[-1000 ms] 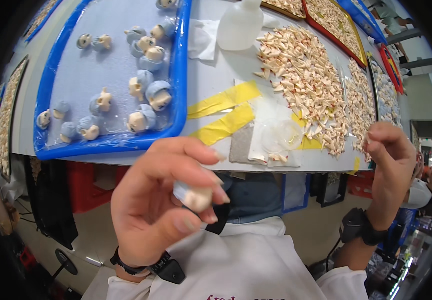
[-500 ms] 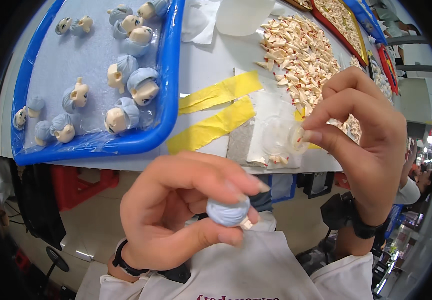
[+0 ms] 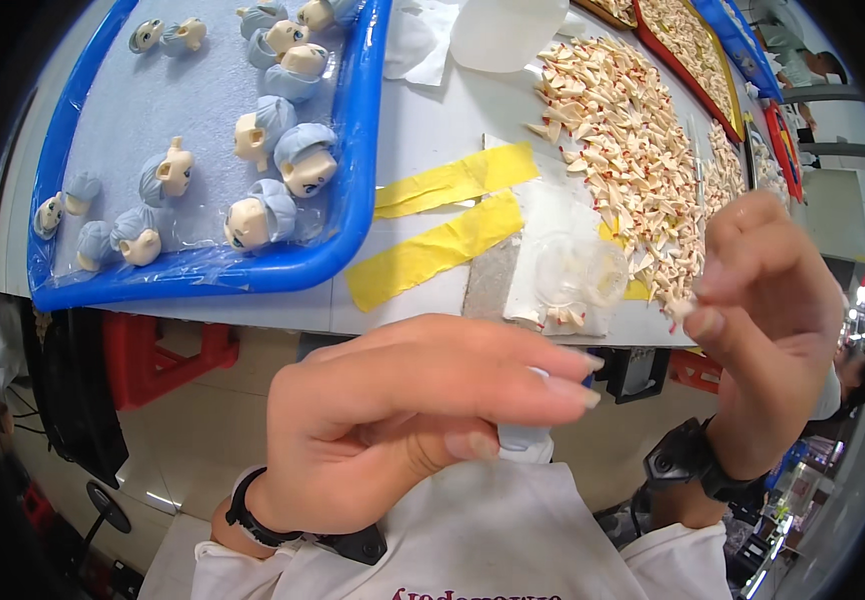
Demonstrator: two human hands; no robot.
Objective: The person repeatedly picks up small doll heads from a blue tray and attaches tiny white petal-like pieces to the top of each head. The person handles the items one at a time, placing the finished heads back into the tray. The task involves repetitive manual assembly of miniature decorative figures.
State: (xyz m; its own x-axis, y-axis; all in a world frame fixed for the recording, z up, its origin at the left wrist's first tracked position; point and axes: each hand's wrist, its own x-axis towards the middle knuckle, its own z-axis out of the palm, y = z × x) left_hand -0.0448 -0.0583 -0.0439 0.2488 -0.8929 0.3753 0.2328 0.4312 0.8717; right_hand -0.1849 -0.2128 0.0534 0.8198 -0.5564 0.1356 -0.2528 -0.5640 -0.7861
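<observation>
- Head view: our left hand [image 3: 393, 420] has turned since half a second ago, so the blue-haired doll head [image 3: 525, 438] is now mostly hidden under the fingers, grip clamped on it.
- Our right hand [image 3: 768, 300] has lifted off the clear dish [image 3: 578, 272], grip pinched together on a tiny cream piece [image 3: 681, 310], ready for fitting, we judge.
- Behind: a glossy blue tray [image 3: 353, 160] of smooth doll heads, matte yellow tape [image 3: 433, 250], and a pile of pointed cream parts [image 3: 633, 140] on the grey surface [image 3: 423, 120].
</observation>
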